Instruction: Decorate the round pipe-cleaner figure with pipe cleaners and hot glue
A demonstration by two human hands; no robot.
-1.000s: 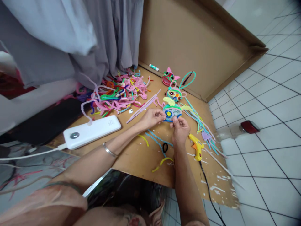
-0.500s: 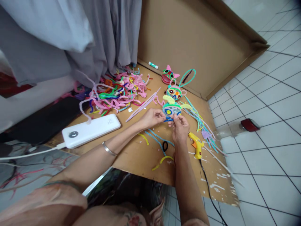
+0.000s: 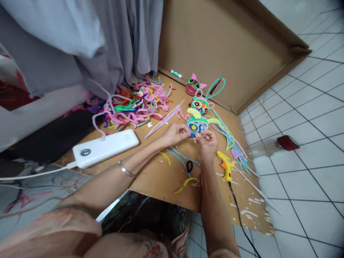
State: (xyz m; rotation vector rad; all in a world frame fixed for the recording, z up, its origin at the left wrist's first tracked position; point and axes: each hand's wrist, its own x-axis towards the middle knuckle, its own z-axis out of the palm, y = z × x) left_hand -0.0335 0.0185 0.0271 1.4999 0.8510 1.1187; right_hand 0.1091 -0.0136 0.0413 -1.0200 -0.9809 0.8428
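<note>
My left hand (image 3: 176, 135) pinches one end of a short blue pipe cleaner (image 3: 192, 135). At its other side, my right hand (image 3: 207, 143) is closed with thumb and fingertips together. Right behind the fingertips lies a pipe-cleaner animal face (image 3: 203, 126) with a green top band, a yellow and blue eye and pale yellow ears; whether the fingers touch it I cannot tell. Just beyond it are a second face with pink ears (image 3: 199, 104) and a red-mouthed one (image 3: 192, 88). A yellow glue gun (image 3: 227, 166) lies to the right of my right hand.
A heap of mixed pipe cleaners (image 3: 137, 102) covers the back left, by a grey curtain (image 3: 142, 39). A white power bank (image 3: 106, 147) with a cable lies nearer. Blue and pink stems (image 3: 228, 134) spread rightward. A cardboard panel (image 3: 204, 46) stands behind.
The right hand has turned slightly and its fingers have shifted up along the blue pipe cleaner. The left hand stays almost in place. The whole view has shifted a little.
</note>
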